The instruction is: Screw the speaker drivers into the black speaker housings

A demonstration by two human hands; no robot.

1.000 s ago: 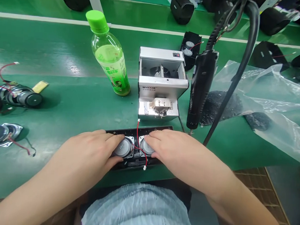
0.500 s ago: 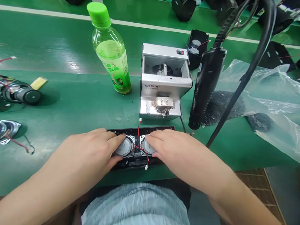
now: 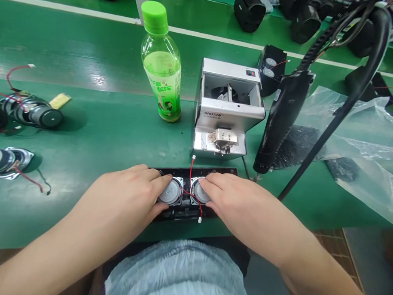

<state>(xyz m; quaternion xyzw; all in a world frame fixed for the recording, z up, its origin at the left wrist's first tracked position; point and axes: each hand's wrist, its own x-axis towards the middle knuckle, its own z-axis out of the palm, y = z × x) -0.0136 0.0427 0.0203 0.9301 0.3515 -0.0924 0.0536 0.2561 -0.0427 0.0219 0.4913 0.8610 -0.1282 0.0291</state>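
A long black speaker panel (image 3: 184, 213) lies near the front edge of the green table. Two round speaker drivers with square metal frames sit in it, the left speaker (image 3: 171, 192) and the right speaker (image 3: 199, 193). Between them run red wires with white plugs (image 3: 199, 219). My left hand (image 3: 133, 190) grips the left speaker by its outer side, thumb at the near edge and fingers at the far edge. Likewise my right hand (image 3: 232, 194) is closed around the outer side of the right speaker. Both hands cover the panel's ends in part.
Behind the panel stands a silver screw feeder (image 3: 231, 112), with a green bottle (image 3: 163, 73) to its left. A black electric screwdriver (image 3: 283, 120) hangs at right, beside clear plastic bags (image 3: 361, 127). Loose speakers (image 3: 12, 162) lie at far left.
The whole scene has shifted right in view as the head turned. Both hands keep their places on the two speakers, with hardly any movement relative to the panel.
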